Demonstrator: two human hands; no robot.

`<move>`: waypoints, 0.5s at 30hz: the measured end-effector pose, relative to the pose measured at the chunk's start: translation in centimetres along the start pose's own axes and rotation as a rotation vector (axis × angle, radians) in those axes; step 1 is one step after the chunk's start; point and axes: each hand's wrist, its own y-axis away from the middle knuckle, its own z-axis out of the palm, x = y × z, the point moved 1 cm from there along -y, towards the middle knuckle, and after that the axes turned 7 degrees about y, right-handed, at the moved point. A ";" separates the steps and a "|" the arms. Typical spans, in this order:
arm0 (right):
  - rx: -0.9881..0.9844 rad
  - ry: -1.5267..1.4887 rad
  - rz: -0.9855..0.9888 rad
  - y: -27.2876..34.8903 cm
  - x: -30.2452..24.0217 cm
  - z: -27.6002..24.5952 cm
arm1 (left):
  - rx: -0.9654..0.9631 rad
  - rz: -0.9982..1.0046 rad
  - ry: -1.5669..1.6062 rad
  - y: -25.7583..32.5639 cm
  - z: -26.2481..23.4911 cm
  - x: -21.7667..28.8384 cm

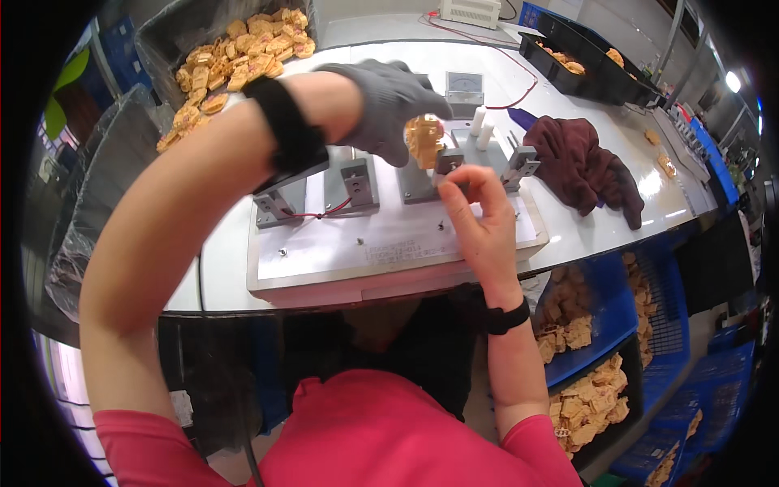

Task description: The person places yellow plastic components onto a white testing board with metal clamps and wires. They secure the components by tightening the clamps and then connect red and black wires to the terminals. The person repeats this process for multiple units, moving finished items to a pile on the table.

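Observation:
My left hand, in a grey glove, reaches across above the test fixture, a white-topped box with grey metal mounts. Its fingers are spread and a little blurred. Right by its thumb and fingertips, a tan moulded part stands on one of the mounts; any contact is hard to see. Bare, my right hand has thumb and forefinger pinched together at the lower side of a small grey block on that mount. What sits between those fingertips is too small to make out.
A plastic-lined bin of tan parts stands at the far left. Behind the fixture is a panel meter with a red lead. Right of it lie a dark maroon cloth and a black tray. Blue crates of parts stand lower right.

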 end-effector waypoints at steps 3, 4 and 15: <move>-0.015 -0.078 -0.038 0.4 -0.1 0.8 | -0.238 -0.084 -0.194 -3.8 2.5 0.3; -0.018 -0.078 -0.037 0.4 0.1 0.7 | -0.295 -0.091 -0.242 -4.8 3.3 0.4; 0.373 -0.031 -0.395 0.8 -2.0 2.8 | 0.199 0.059 0.355 8.2 -4.6 3.3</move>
